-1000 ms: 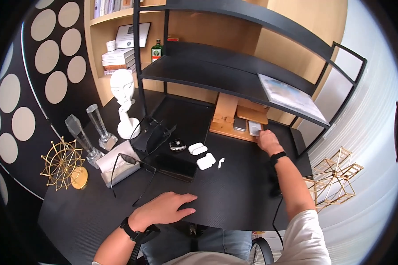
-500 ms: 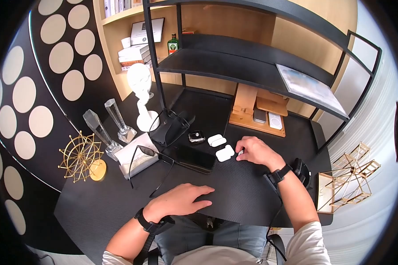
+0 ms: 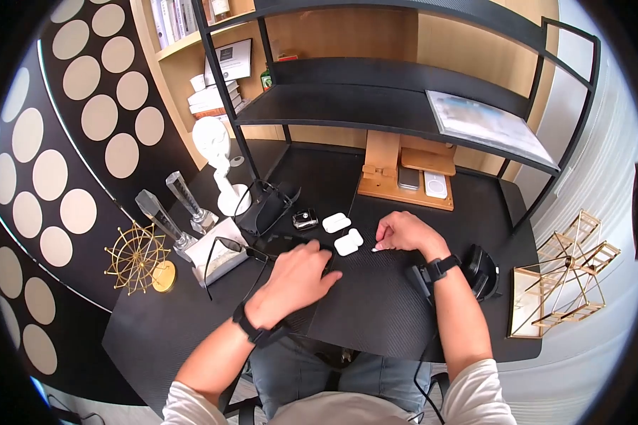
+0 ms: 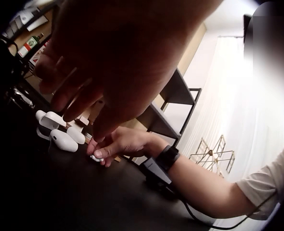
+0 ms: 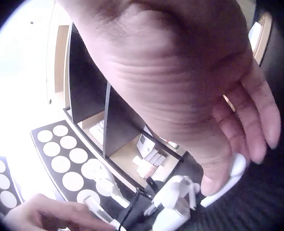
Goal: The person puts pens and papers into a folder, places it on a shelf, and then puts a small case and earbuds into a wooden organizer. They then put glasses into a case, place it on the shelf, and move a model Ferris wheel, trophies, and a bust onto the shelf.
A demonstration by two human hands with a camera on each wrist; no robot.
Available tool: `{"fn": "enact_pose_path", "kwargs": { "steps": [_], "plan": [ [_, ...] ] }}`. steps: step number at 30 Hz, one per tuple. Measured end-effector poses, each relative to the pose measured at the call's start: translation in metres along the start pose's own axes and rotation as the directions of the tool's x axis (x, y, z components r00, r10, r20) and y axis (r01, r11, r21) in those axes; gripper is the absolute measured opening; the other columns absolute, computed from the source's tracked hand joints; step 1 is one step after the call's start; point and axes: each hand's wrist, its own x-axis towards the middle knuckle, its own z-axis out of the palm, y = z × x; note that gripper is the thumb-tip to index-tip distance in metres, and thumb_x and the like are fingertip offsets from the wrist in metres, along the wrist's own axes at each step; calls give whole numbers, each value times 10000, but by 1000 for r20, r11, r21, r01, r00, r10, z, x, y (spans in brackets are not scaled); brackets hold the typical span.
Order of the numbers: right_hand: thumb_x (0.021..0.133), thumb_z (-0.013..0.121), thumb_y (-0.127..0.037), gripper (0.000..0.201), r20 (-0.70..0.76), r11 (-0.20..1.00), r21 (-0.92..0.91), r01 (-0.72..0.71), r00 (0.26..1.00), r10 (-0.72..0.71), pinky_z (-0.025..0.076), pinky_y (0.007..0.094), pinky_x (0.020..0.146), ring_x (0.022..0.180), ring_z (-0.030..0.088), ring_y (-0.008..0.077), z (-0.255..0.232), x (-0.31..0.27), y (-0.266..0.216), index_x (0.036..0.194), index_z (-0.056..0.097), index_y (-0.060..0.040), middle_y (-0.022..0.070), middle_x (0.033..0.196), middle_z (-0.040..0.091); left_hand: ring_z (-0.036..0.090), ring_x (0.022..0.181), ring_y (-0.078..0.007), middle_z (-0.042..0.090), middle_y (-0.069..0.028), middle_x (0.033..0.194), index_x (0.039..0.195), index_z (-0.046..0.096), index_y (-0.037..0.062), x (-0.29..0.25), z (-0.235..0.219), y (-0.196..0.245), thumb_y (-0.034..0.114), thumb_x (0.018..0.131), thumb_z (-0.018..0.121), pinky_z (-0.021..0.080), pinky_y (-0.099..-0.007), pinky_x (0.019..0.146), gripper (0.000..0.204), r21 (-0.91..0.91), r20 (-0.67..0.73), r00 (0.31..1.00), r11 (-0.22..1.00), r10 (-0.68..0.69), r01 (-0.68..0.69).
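Observation:
My right hand [image 3: 407, 232] pinches a white wireless earbud [image 5: 223, 185] between thumb and forefinger, close over the desk. Just left of it lie two white earbud charging cases, the nearer one [image 3: 346, 245] with its lid up and the farther one [image 3: 337, 222] behind it. My left hand [image 3: 298, 280] hovers with loosely bent, spread fingers and holds nothing; in the head view it covers most of a black phone [image 3: 282, 244]. A small black case with a shiny object [image 3: 305, 219] sits left of the charging cases.
Eyeglasses [image 3: 232, 246] lean on a light box beside crystal trophies [image 3: 188, 198] and a gold wheel ornament [image 3: 138, 259]. A wooden stand [image 3: 404, 193] is under the black shelf [image 3: 347, 106]. At right are a black device [image 3: 483, 273] and another gold wheel [image 3: 570, 263].
My right hand came from the wooden stand back to the earbud beside the charging cases and now pinches it. My left hand moved forward from the desk's front over the phone.

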Motion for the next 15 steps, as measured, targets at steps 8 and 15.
{"fn": "enact_pose_path", "kwargs": {
  "steps": [8,15],
  "plan": [
    [909,588,34,197,17,862,502,69,996,-90,599,332,711,867,731,164,6,23,19,1027,739,-11,75,865,750,745,961,-345,751,-212,1015,1037,756,2,73,41,1,395,852,812,597,-455,815,438,224,242,957,969,-159,105],
    [927,668,-392,380,-143,965,242,-105,979,142,564,447,823,922,738,341,11,21,-10,993,726,-22,191,906,756,733,971,-249,720,-124,1086,1164,717,-9,46,14,-17,202,923,768,583,-351,790,324,-512,124,990,851,-63,118]
  ]
}}
